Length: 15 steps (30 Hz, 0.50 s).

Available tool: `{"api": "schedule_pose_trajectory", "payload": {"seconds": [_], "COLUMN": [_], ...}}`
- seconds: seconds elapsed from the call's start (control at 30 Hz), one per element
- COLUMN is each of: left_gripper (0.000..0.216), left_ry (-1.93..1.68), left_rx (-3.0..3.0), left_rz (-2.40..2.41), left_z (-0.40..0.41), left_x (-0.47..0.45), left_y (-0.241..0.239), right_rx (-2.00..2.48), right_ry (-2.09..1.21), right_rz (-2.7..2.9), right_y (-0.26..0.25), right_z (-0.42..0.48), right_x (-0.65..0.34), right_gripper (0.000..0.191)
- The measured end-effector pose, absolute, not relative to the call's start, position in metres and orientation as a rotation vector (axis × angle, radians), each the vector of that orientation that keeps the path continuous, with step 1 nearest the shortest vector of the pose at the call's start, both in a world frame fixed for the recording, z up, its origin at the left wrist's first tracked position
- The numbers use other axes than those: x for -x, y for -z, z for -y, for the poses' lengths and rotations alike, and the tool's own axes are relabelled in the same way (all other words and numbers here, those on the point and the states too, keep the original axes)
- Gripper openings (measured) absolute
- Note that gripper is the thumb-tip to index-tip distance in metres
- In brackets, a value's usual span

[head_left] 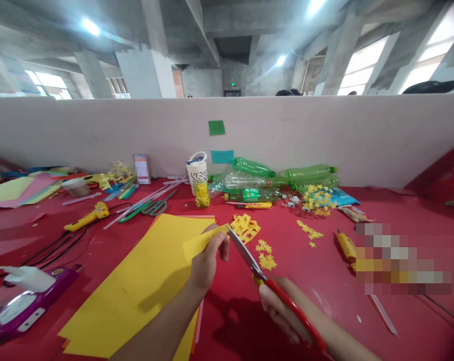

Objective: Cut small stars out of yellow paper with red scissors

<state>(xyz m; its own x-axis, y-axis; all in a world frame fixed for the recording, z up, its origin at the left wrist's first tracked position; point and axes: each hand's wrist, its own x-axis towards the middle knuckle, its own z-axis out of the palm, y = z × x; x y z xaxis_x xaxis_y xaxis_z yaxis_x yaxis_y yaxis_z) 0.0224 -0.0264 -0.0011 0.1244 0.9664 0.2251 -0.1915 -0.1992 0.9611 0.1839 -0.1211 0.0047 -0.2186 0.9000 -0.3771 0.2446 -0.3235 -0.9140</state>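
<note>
My left hand (208, 258) pinches a folded strip of yellow paper (199, 243) above the stack of yellow sheets (125, 281). In my right hand (277, 303) are red-handled scissors (249, 258), their blades pointing up and left. The blade tips meet the right end of the strip; whether they are cutting into it I cannot tell. Just beyond the scissors lie yellow paper scraps with star shapes (245, 228). Small cut yellow stars (266, 255) lie in a loose group right of the blades.
Green plastic bottles (305, 173) and a white cup (197, 173) stand or lie along the partition. At left are green scissors (155, 206), a yellow glue gun (87, 216) and a purple power strip (31, 301) with cables. Another yellow tool (346, 245) lies at right, partly blurred out.
</note>
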Motion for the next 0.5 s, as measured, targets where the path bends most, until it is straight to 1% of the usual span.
{"api": "schedule_pose_trajectory", "payload": {"seconds": [0.1, 0.27, 0.5], "left_gripper": [0.025, 0.024, 0.026], "left_ry": [-1.294, -1.272, -1.208], "left_rx": [-1.281, -1.308, -1.292], "left_rz": [-0.790, -0.735, -0.780], "left_z": [0.027, 0.026, 0.016], "left_x": [-0.023, -0.022, -0.012], "left_y": [0.000, -0.002, 0.002], "right_rx": [1.476, 1.488, 1.439], "right_ry": [-1.557, -1.525, -1.591], "right_rz": [1.379, 1.414, 1.469], "right_y": [-0.003, -0.002, 0.006], "right_z": [0.123, 0.124, 0.120], "right_x": [-0.184, -0.186, -0.195], "right_gripper": [0.051, 0.051, 0.053]}}
